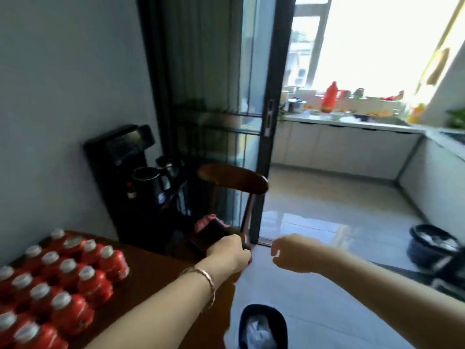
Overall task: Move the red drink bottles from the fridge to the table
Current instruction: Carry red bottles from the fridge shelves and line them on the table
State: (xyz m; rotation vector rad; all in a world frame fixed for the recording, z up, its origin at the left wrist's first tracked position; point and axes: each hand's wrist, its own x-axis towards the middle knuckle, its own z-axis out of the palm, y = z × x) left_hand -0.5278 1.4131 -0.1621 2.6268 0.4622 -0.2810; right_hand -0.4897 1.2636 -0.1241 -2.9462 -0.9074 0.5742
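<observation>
Several red drink bottles [68, 280] with white caps stand in rows on the brown wooden table [151, 268] at the lower left. My left hand [230, 254] reaches out past the table's far corner, its back up and fingers loosely curled, with nothing seen in it. My right hand [293, 254] hangs over the tiled floor beside it, fingers loosely curled and empty. Neither hand touches a bottle. No fridge is in view. The frame is blurred by motion.
A dark wooden chair [234, 178] stands just beyond my left hand, with a dark flat thing and pink cloth on its seat. A black water dispenser [118, 172] stands by the wall. A sliding glass door [269, 117] opens onto a kitchen counter [352, 122]. Two dark bins [263, 328] [432, 245] sit on the floor.
</observation>
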